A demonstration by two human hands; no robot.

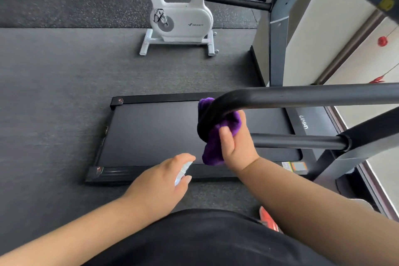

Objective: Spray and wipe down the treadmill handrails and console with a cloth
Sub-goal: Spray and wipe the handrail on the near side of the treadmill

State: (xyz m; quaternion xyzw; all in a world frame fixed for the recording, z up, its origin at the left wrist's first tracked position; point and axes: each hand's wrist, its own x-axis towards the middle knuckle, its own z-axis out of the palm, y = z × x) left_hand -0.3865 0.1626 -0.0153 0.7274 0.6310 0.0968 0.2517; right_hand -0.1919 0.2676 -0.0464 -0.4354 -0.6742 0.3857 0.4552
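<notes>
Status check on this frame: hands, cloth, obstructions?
Right hand grips purple cloth wrapped on handrail bend. Left hand holds spray bottle. Nothing obstructing.

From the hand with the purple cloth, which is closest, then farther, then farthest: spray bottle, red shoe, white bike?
1. Spray bottle, in the left hand, beside the right hand.
2. Red shoe, lower down on the floor.
3. White bike, far across the floor.

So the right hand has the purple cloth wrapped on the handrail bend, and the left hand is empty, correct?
Not quite. In the head view the left hand grips a small spray bottle. The rest holds: the right hand holds the purple cloth on the handrail bend.
</notes>
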